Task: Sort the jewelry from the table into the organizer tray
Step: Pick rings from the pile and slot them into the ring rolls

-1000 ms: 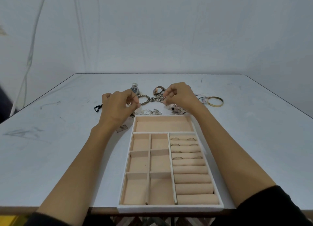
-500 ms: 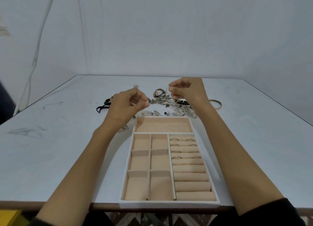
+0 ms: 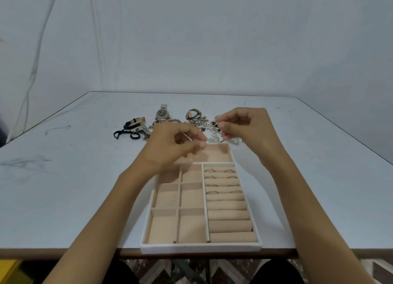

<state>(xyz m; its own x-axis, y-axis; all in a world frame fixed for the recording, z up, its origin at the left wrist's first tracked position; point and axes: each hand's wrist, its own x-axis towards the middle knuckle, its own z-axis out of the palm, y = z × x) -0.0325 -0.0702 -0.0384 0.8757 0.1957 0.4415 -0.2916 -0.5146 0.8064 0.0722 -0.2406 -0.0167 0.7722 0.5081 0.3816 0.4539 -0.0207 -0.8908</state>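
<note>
Pale surface (image 3: 63, 177), beige organizer tray (image 3: 200, 246): left hand (image 3: 170, 149) grip pinches a thin gold piece (image 3: 188, 137), right hand (image 3: 248, 128) grip pinches tangled silver jewelry (image 3: 209, 126); next, probably careful slotting.

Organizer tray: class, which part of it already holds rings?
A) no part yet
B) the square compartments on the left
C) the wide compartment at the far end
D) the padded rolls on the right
D: thin rings sit in the slots between the upper rolls on the right of the organizer tray; the square compartments and the visible part of the wide far compartment show only bare lining.
</note>
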